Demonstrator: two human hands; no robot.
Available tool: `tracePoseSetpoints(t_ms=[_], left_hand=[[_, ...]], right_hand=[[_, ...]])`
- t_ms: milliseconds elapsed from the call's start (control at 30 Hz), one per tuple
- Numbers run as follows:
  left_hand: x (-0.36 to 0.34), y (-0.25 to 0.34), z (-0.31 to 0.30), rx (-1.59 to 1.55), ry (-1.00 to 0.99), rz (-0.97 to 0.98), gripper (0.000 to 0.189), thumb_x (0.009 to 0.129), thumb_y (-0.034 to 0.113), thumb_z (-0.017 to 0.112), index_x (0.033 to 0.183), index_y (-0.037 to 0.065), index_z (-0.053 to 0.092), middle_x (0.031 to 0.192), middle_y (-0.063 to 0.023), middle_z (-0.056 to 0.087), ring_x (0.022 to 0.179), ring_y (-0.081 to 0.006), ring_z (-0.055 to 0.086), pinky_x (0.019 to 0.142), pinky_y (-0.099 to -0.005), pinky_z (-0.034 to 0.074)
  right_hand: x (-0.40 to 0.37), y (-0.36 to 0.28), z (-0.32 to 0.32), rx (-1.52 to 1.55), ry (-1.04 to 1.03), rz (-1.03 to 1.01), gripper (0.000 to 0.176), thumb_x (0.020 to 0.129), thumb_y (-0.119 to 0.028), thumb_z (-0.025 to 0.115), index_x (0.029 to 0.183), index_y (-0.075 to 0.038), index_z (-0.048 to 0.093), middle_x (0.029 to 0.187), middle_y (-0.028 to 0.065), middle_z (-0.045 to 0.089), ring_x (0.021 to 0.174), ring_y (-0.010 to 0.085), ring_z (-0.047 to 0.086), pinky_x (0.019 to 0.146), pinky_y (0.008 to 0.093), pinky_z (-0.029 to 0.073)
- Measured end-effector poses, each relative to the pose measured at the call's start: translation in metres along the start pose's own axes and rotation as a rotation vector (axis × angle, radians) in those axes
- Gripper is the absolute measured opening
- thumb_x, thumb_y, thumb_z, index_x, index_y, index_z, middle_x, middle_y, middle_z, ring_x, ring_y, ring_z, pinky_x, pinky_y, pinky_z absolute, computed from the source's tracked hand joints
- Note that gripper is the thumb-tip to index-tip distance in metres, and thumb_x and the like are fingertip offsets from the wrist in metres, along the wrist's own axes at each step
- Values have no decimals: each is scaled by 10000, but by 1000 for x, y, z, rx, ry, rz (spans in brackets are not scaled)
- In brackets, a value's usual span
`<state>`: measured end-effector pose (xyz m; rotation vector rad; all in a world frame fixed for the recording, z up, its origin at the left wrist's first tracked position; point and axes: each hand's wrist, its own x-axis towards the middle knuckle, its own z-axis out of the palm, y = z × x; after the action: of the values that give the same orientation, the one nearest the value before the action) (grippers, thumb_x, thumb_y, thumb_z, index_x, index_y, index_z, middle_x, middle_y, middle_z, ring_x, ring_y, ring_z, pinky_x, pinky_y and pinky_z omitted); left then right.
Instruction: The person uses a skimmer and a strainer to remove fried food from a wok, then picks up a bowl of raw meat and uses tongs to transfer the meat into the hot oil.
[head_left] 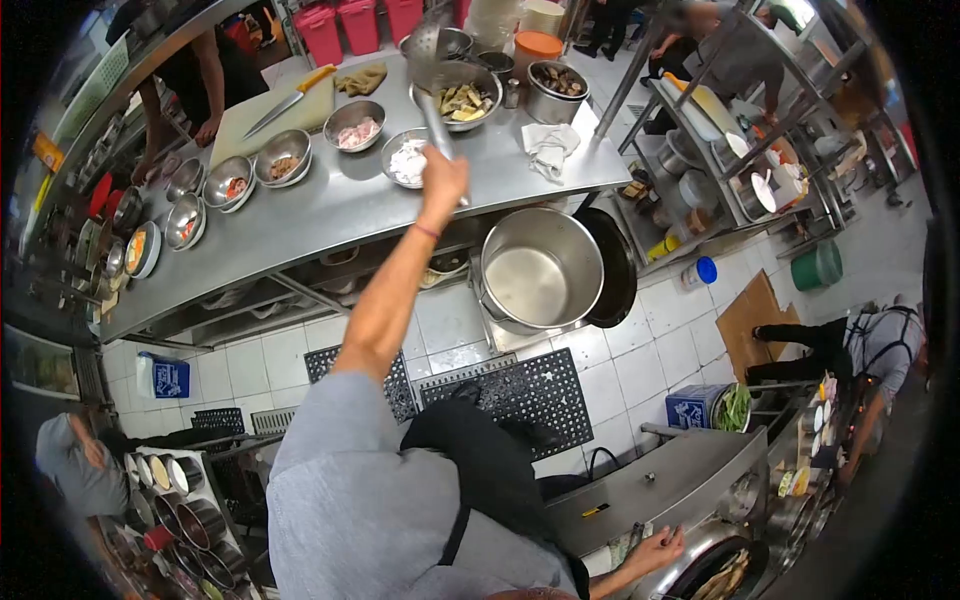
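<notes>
My left hand (443, 187) is stretched forward over the steel table, closed round the handle of a perforated ladle (424, 60). The ladle's head is raised near a bowl of cut pieces (462, 100). Below my left hand stands a bowl of white food (406, 158). My right hand (655, 552) is low on the right, its fingers loosely curled and apart. It is beside a dark wok (722, 570) with long browned pieces in it, and I see nothing in its fingers.
A big steel pot (542, 270) stands on the floor before the table (330, 215). Several small bowls, a knife (290, 102) and a white cloth (549, 150) lie on the tabletop. Black rubber mats (520, 400) cover the floor near my feet. Other people work on both sides.
</notes>
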<state>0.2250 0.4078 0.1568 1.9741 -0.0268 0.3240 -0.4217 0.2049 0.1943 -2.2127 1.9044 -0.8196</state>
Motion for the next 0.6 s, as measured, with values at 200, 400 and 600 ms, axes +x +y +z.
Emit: tracePoseSetpoints(t_ms=[200, 400, 600], left_hand=[[-167, 68, -24, -812, -781, -600, 253, 812, 49, 517, 1017, 34, 369, 605, -63, 494, 406, -163, 505, 325, -299, 429], [-287, 65, 19, -920, -1497, -1129, 236, 902, 167, 577, 723, 96, 441, 604, 39, 411, 476, -47, 408, 368, -208, 356], [-353, 104, 59, -685, -1811, -1359, 178, 915, 132, 558, 783, 105, 441, 606, 47, 408, 481, -48, 409, 369, -205, 338]], right_hand=[[15, 13, 27, 85, -97, -65, 329, 913, -110, 547, 1211, 28, 546, 1145, 185, 494, 901, 287, 557, 736, 362, 482], [43, 22, 35, 170, -37, -123, 315, 908, -115, 564, 1198, 8, 561, 1155, 166, 504, 928, 267, 561, 748, 351, 486], [36, 66, 10, 196, 88, 125, 312, 912, -115, 558, 1196, 14, 560, 1218, 166, 500, 1004, 273, 566, 814, 344, 491]])
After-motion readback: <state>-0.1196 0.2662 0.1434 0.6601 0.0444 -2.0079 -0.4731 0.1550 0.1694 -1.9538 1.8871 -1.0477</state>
